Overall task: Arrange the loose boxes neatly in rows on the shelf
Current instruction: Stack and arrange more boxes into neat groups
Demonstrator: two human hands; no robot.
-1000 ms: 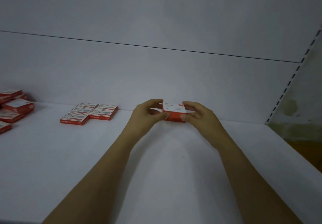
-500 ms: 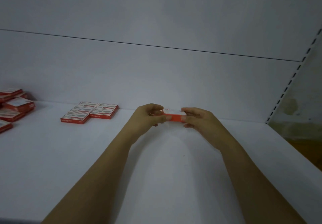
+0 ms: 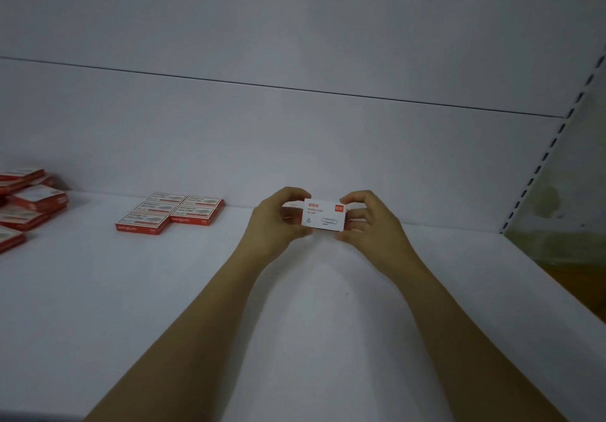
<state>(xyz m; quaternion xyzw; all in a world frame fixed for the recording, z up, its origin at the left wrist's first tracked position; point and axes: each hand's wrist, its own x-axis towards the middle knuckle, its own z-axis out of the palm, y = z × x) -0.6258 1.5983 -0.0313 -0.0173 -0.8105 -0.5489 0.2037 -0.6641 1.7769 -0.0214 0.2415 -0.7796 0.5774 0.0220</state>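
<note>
Left hand and right hand, grip clamped on opposite ends of the box, hold its label facing the camera over the shelf, likely checking orientation before placing.

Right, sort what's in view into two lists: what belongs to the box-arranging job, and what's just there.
Part of the job:
paper-clip box, held between left hand and right hand; neat block of red boxes; loose pile of red boxes at far left; shelf.

Just there:
back panel; slotted upright on the right.
</note>
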